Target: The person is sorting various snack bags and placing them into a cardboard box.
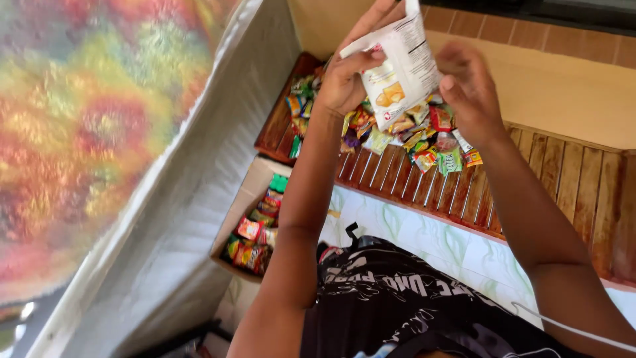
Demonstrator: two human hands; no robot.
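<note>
A white snack packet (pixel 401 69) with a picture of golden crackers is raised in front of me. My left hand (pixel 348 76) grips its left edge and upper corner. Just to the right of the packet, my right hand (pixel 470 93) is curled with its fingertips at the packet's right side; whether it grips the packet I cannot tell. Below both hands, a heap of small colourful snack packets (pixel 424 136) lies on a slatted wooden bench (pixel 563 185).
A cardboard box (pixel 255 229) with several more colourful packets stands on the tiled floor (pixel 411 232) at lower left. A mattress with a grey side and floral top (pixel 132 166) leans along the left. A tan wall (pixel 563 93) rises behind the bench.
</note>
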